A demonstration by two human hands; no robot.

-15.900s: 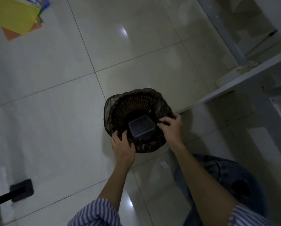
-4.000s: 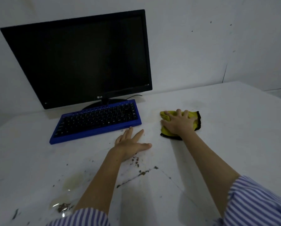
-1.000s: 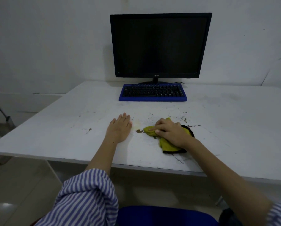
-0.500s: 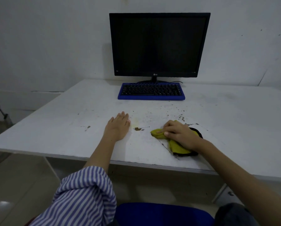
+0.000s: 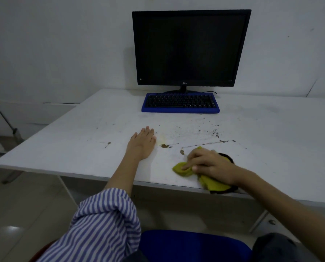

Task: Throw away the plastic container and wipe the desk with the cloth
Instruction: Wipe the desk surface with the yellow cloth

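You are in the wiping step; no container shows in this view. Your right hand point(image 5: 210, 166) presses flat on the yellow cloth point(image 5: 210, 183) at lower centre-right, near the table point(image 5: 63, 148) front edge, its grip spread over the cloth rather than clamped. Your left hand point(image 5: 142, 143) lies open and flat at centre, holding nothing. Brown spots point(image 5: 164, 145) sit between the hands, and more specks lie above the cloth. I judge the next pass should run up and left across them.
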